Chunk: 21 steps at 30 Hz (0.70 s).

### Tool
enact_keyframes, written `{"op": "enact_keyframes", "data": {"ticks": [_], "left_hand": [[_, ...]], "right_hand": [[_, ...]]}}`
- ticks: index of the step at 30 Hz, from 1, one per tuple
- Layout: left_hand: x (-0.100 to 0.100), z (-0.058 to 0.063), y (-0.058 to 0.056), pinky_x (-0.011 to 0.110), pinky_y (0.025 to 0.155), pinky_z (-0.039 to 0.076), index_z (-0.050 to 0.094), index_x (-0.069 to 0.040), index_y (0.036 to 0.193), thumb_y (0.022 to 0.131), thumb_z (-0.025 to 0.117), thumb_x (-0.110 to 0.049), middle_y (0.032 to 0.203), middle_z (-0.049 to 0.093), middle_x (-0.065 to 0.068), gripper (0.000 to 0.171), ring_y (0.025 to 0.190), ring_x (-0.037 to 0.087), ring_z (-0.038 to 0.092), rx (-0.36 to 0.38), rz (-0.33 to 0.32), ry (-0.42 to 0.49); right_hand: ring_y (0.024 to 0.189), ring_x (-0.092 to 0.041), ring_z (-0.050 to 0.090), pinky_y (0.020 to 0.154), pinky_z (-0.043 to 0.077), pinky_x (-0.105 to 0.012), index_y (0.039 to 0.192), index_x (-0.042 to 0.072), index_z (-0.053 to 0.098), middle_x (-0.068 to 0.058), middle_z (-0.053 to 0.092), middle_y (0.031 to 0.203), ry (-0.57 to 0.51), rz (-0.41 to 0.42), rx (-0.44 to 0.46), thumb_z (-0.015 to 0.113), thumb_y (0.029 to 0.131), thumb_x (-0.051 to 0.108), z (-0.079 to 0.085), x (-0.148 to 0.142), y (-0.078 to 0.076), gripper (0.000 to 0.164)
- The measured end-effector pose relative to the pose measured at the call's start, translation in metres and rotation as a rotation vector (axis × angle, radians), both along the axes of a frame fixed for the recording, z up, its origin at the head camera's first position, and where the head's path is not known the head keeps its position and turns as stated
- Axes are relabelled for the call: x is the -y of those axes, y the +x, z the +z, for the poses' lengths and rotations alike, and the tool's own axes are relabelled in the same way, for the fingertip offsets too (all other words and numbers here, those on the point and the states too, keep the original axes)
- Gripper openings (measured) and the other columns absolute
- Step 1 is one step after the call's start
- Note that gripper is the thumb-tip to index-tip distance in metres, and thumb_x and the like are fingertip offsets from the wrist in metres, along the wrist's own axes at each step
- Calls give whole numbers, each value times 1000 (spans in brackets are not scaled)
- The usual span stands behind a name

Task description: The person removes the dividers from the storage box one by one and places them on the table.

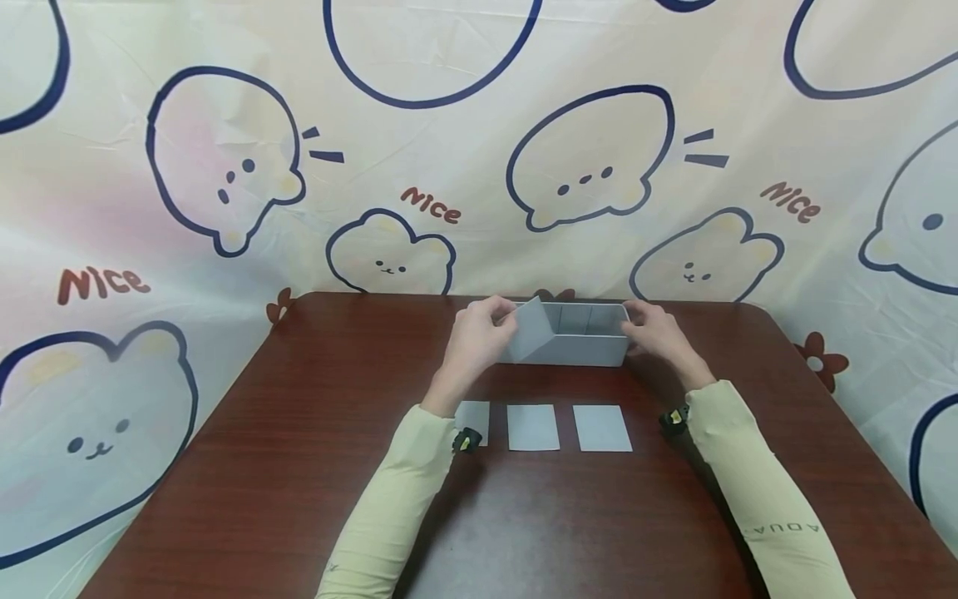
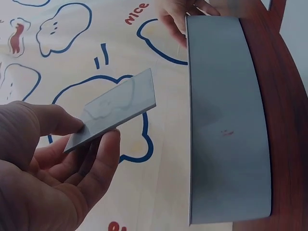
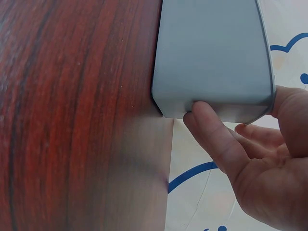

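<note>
My left hand (image 1: 482, 333) pinches a thin, flat grey square panel (image 1: 533, 331) between thumb and fingers. The panel is tilted, and in the head view it overlaps the left end of a long grey box (image 1: 576, 351). In the left wrist view, the panel (image 2: 118, 108) is beside the box's rim, apart from its long wall (image 2: 228, 120). At the box's right end, my right hand (image 1: 662, 337) grips the end wall near the rim. The right wrist view shows fingers (image 3: 211, 127) against that end. Upright partitions (image 1: 574, 319) show inside the box.
Three pale square pieces lie in a row nearer me: a left piece (image 1: 475, 423) partly hidden by my wrist, a middle piece (image 1: 533, 428) and a right piece (image 1: 602, 428). The brown wooden table (image 1: 299, 466) ends at a printed cloth (image 1: 479, 166) behind the box.
</note>
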<state>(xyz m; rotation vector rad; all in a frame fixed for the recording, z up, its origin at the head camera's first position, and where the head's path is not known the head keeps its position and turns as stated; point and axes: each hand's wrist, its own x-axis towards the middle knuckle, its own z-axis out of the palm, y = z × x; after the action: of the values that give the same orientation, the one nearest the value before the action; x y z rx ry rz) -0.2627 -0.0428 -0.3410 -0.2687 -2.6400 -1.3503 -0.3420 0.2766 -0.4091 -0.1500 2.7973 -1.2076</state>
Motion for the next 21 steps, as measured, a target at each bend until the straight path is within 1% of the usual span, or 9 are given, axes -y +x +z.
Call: {"op": "enact_keyframes", "data": {"ticks": [6,9,16,21], "left_hand": [[11,-1,3,39,86,56,70,-15,113,95,58,-19,115,72,4,22,97,21,66,-7,-19,8],[15,-2,3,38,83,57,70,-14,113,96,58,-18,115,72,5,21,95,21,67,-8,-26,11],[19,-5,1,33,74,58,69,-15,117,97,58,-20,119,70,6,24,92,22,67,7,-40,-7],[22,-6,1,32,75,57,69,-15,118,97,58,-20,120,70,6,24,91,21,67,9,-54,-29]], "right_hand": [[86,-30,72,71,60,-39,151,4,30,-32,55,129,4,-2,-5,49,98,18,0,0,0,58],[85,-29,72,71,60,-39,151,4,30,-32,55,128,3,0,-5,48,98,18,-1,0,0,58],[84,-29,72,70,60,-39,151,4,30,-32,55,128,1,-1,-4,48,97,19,-1,-1,-1,59],[83,-28,71,70,60,-38,151,4,30,-32,54,128,1,5,-5,48,97,19,0,-1,-1,59]]}}
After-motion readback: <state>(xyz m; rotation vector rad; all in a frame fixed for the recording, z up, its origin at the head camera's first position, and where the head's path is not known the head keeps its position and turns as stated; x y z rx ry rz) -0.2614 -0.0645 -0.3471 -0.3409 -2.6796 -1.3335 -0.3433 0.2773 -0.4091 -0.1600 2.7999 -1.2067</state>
